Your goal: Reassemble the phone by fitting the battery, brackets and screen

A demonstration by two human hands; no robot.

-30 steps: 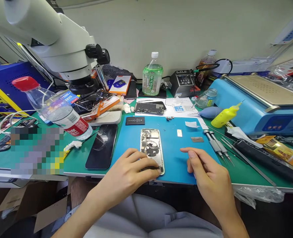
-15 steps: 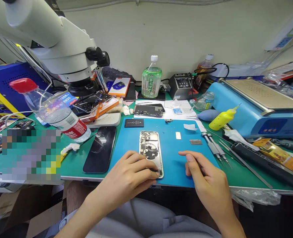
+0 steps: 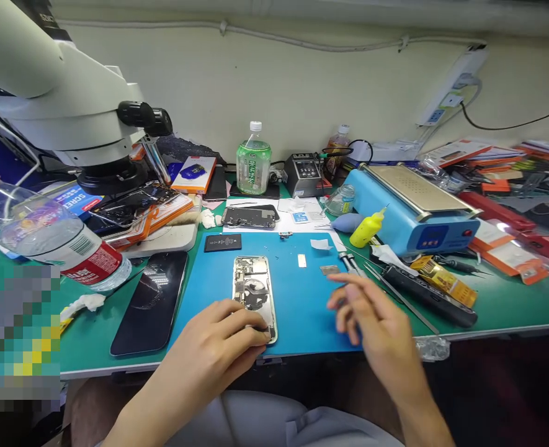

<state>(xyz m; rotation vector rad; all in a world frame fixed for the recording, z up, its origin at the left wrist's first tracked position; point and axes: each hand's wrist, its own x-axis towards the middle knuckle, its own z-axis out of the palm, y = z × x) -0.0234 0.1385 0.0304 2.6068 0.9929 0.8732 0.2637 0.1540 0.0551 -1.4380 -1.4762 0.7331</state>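
An opened phone body with bare internals lies on a blue work mat. My left hand rests on the phone's near end, fingers curled over its lower edge. My right hand hovers over the mat's right edge, blurred, fingers loosely apart and holding nothing that I can see. Its fingertips are close to a small grey metal plate and two screwdrivers. A small pale part lies on the mat between the phone and the plate.
A black phone screen lies left of the mat, beside a tilted water bottle. A microscope overhangs the left side. A blue heating station, yellow squeeze bottle, green bottle and black battery stand behind.
The view has swung to the right and up, showing more of the right bench. My right hand lifted and moved toward the screwdrivers. My left hand stayed on the phone.
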